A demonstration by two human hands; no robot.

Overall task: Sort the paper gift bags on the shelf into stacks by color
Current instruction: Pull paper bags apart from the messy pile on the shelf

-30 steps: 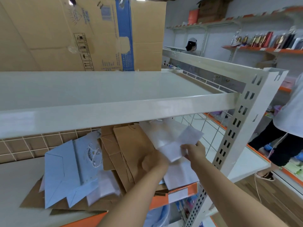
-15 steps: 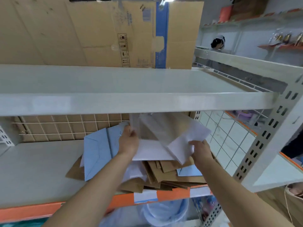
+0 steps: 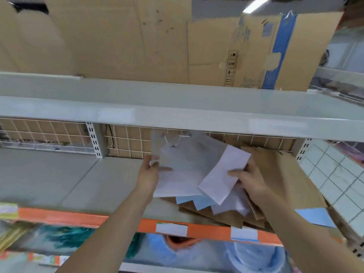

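My left hand point(image 3: 149, 173) grips the left edge of a white paper gift bag point(image 3: 187, 160) with a twisted cord handle, held above the shelf point(image 3: 59, 174). At the bag's right side my right hand point(image 3: 248, 179) pinches a folded white flap point(image 3: 224, 174). Under them lies a mixed pile: brown bags point(image 3: 283, 180), light blue bags point(image 3: 195, 201) and another white bag point(image 3: 230, 205). A light blue corner point(image 3: 315, 216) sticks out past my right forearm.
The upper shelf board point(image 3: 177, 113) hangs low over the bags and carries flattened cardboard boxes point(image 3: 256, 52). A wire grid point(image 3: 49, 134) backs the shelf. An orange front edge point(image 3: 122, 221) with white labels runs below. The shelf's left half holds no bags.
The view has swung left, so the pile now sits at the right. Both hands still hold the white bag, carried left and a little higher over the pile.
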